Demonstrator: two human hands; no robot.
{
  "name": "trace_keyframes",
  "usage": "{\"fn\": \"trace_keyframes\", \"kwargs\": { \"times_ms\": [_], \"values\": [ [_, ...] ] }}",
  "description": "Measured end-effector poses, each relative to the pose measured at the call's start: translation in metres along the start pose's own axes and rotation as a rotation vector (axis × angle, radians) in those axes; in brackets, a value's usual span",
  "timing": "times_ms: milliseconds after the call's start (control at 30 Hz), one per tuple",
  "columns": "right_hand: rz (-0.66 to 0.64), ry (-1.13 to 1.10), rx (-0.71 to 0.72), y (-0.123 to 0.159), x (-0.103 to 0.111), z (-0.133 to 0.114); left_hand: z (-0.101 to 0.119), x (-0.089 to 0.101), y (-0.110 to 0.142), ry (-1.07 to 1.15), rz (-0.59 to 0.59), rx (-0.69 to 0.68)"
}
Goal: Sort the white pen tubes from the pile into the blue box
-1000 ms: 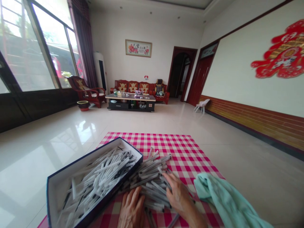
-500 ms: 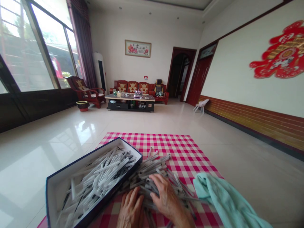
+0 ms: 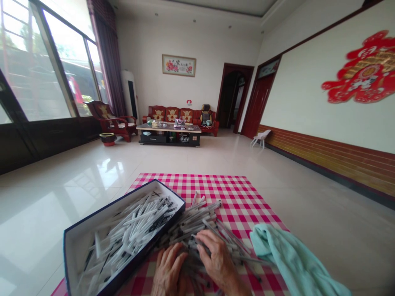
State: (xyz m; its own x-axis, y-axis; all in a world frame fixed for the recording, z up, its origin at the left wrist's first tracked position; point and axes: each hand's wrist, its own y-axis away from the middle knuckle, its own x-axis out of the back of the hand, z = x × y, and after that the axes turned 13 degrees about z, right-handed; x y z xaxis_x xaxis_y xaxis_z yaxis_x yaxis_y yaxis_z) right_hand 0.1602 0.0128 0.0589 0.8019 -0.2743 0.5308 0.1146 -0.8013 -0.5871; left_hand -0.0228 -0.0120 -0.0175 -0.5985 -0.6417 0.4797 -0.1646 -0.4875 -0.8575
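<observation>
A loose pile of white pens with dark tips [image 3: 197, 220] lies on a pink-and-white gingham cloth [image 3: 234, 197], next to a dark blue-edged box [image 3: 145, 187] that holds many similar pens. My left hand [image 3: 169, 272] rests on the near side of the pile, close to the box's wall. My right hand [image 3: 216, 259] sits just beside it, fingers curled over several pens. A crumpled mint-green towel [image 3: 286, 259] lies to the right of my right hand.
Glossy floor tiles [image 3: 77, 185] surround the cloth. Far ahead stand a low coffee table [image 3: 168, 128] and a red wooden sofa [image 3: 173, 114]. Large windows run along the left side.
My right hand has moved left into the pile, closer to my left hand, and pens have shifted under it. The box and towel look nearly unmoved.
</observation>
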Motion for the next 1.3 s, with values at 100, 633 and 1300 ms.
{"fn": "trace_keyframes", "kwargs": {
  "times_ms": [100, 633, 1300],
  "values": [
    [0.019, -0.052, -0.017, -0.001, 0.004, -0.005, -0.001, 0.001, -0.002, 0.017, -0.020, -0.002],
    [-0.112, -0.162, -0.424, 0.030, 0.005, -0.011, 0.014, 0.020, -0.046, 0.314, 0.077, 0.368],
    [-0.141, -0.119, -0.177, 0.022, 0.010, -0.022, 0.013, 0.015, -0.037, 0.525, -0.162, 0.788]
  ]
}}
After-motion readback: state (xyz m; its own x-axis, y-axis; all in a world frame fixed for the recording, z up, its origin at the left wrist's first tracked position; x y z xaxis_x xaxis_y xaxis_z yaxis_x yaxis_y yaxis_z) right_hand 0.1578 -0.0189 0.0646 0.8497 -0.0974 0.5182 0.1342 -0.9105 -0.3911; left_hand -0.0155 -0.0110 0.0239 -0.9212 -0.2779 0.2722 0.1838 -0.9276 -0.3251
